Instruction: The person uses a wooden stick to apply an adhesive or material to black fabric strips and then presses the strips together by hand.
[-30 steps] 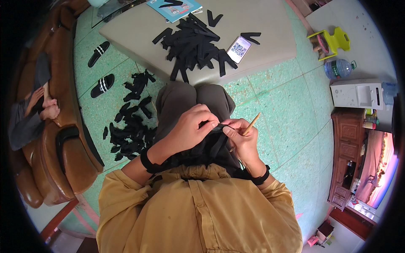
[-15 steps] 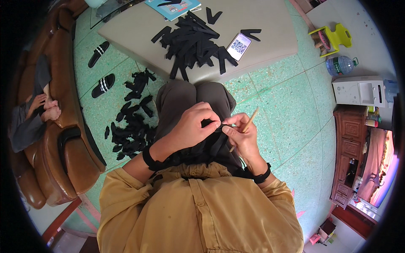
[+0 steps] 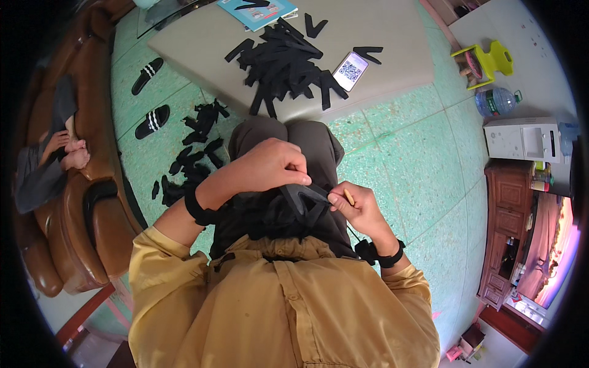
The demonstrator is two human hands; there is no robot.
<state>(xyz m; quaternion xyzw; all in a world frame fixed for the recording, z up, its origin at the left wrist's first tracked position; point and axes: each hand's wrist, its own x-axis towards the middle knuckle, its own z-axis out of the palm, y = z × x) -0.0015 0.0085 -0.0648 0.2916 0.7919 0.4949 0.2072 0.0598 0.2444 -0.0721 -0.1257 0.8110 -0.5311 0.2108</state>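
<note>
Over my lap, a black fabric strip (image 3: 294, 200) stretches between my two hands, its lower part folded into a V. My left hand (image 3: 273, 163) is closed in a pinch above the strip's left end. My right hand (image 3: 358, 207) pinches the other end between thumb and finger. A thin wooden stick (image 3: 349, 196) is tucked in the right hand, with only a short end of it showing. More dark fabric (image 3: 261, 211) lies on my lap under the hands, hard to separate from my dark trousers.
A pile of black V-shaped strips (image 3: 285, 61) and a lit phone (image 3: 351, 72) lie on the beige table (image 3: 386, 37) ahead. Black pieces (image 3: 196, 126) and two slippers (image 3: 152, 122) are on the floor at left. A person (image 3: 46, 159) sits on the brown sofa (image 3: 92, 141).
My hands have moved apart, the left upward, the right slightly down, with the black strip now drawn between them. The stick, earlier sticking out long, is now mostly hidden in the right hand.
</note>
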